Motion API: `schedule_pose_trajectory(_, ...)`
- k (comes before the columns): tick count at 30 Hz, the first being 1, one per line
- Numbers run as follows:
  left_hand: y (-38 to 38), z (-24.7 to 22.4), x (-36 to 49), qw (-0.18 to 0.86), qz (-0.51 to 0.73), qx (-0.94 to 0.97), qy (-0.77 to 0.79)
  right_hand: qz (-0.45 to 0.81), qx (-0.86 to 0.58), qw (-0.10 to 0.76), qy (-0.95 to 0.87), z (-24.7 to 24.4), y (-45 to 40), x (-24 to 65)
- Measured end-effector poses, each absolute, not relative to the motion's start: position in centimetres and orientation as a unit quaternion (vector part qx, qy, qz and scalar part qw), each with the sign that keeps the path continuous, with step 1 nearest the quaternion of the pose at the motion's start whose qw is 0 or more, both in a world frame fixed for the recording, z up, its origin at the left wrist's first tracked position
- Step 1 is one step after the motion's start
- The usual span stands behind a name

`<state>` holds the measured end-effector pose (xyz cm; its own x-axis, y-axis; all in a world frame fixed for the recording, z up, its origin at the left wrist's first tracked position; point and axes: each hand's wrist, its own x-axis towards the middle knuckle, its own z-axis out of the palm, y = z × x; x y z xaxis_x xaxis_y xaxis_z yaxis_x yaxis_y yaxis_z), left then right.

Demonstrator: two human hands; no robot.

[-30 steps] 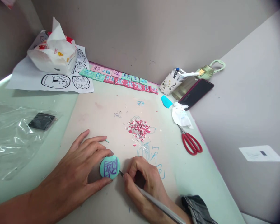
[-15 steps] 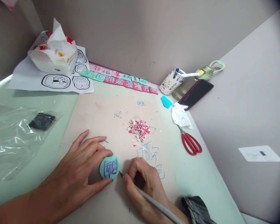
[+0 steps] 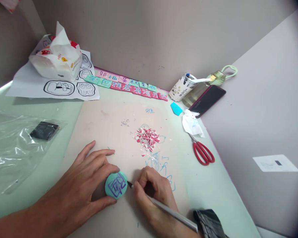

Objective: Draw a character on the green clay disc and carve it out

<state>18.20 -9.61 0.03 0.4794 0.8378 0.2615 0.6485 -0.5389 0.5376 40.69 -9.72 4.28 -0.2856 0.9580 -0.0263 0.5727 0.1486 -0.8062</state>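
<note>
Blade tip of a craft knife at the rim of a turquoise disc

Beneath the turquoise disc, table and beige board; beside it, left hand, fingers clamped on its rim; opposite, right hand, fingers closed round the craft knife; beyond it, scissors and red-and-white scraps

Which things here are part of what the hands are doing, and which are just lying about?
In use:
- round turquoise disc with purple marks, in the left hand
- slim silver pointed tool, in the right hand

Apparently lying about:
- red-handled metal scissors
- black rectangular phone
- clear plastic bag
</note>
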Motion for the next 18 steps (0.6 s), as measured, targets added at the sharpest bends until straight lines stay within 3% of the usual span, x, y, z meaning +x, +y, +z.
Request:
schedule_pose_trajectory(11,-9.16,-0.24,17.69,0.149,0.235,0.87,0.406,0.36,-0.513,0.271,-0.731,3.4,-10.01,40.76)
schedule_pose_trajectory(18,-9.59,-0.24,18.42,0.183,0.254,0.853,0.417,0.388,-0.546,0.275,-0.689,3.82,-9.85,40.61)
